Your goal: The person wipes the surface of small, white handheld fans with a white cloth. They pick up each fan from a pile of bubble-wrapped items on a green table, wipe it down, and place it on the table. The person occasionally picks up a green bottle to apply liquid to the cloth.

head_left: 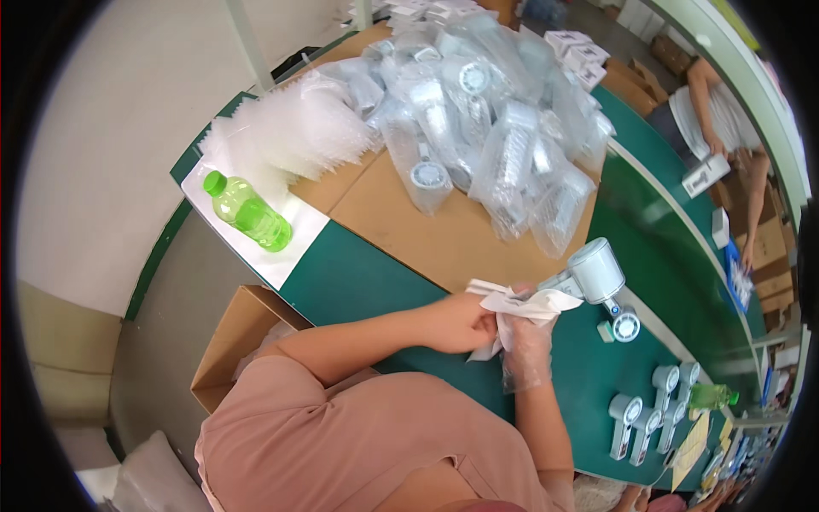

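Observation:
My left hand [461, 324] is closed, its fingers pinching a white cloth or tissue [503, 299]. Wearing a thin clear plastic glove, my right hand [527, 337] is wrapped round the handle end of a pale grey handheld fan [597, 266]; the cloth covers much of that grip. The fan's round head points away to the right, over the green table. Close beyond it lies a smaller round fan-like part [625, 325] with a dark ring, beside a small greenish block [605, 331].
Bubble-wrapped fans [512, 162] are heaped on cardboard [401, 222], beside stacked bubble bags [290, 128]. A green bottle [252, 218] lies at left. Several bare fans [625, 418] sit at lower right. An open carton [235, 341] stands by my left arm. Another person [717, 111] handles a white box.

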Tool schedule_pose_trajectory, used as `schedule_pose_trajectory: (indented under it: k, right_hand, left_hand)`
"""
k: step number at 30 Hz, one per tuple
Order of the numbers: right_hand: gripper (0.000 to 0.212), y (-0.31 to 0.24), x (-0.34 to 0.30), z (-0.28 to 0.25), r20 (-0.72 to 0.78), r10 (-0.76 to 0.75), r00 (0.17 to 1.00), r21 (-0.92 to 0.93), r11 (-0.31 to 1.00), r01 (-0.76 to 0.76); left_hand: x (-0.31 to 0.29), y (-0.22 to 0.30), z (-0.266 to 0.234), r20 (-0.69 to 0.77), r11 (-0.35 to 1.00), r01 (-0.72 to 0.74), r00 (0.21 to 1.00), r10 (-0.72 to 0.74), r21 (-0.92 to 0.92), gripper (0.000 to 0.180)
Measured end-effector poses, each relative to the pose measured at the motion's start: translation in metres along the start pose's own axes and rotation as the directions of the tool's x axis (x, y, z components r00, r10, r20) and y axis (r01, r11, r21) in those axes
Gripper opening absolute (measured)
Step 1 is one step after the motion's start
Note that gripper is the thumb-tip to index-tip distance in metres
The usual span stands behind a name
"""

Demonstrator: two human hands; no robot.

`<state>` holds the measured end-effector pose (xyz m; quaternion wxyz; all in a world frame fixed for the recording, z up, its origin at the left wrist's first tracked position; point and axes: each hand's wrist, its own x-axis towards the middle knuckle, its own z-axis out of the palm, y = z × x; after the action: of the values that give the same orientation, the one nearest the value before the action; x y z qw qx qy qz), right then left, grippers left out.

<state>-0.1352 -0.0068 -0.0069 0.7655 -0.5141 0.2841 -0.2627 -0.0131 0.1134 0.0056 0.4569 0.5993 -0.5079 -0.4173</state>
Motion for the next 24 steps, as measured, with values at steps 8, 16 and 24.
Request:
schedule_pose_trajectory:
  k: [8, 16, 24]
  right_hand:
    - [0.040, -0.027, 0.004, -0.011, -0.106, -0.011, 0.994, 0.053, 0.998, 0.016]
    - [0.054, -0.038, -0.008, -0.022, -0.174, -0.041, 0.984, 0.058, 0.997, 0.052]
    - [0.057, -0.027, -0.022, -0.063, 0.034, -0.083, 0.996, 0.158, 0.985, 0.077]
  left_hand:
    - [-0.009, -0.080, -0.189, -0.961, 0.926, -0.288, -0.055, -0.270, -0.243, 0.032]
    - [-0.022, -0.078, -0.192, -0.975, 0.951, -0.255, -0.090, -0.204, -0.176, 0.020]
    - [0.006, 0.022, -0.040, -0.404, 0.842, -0.047, 0.862, 0.307, 0.538, 0.015]
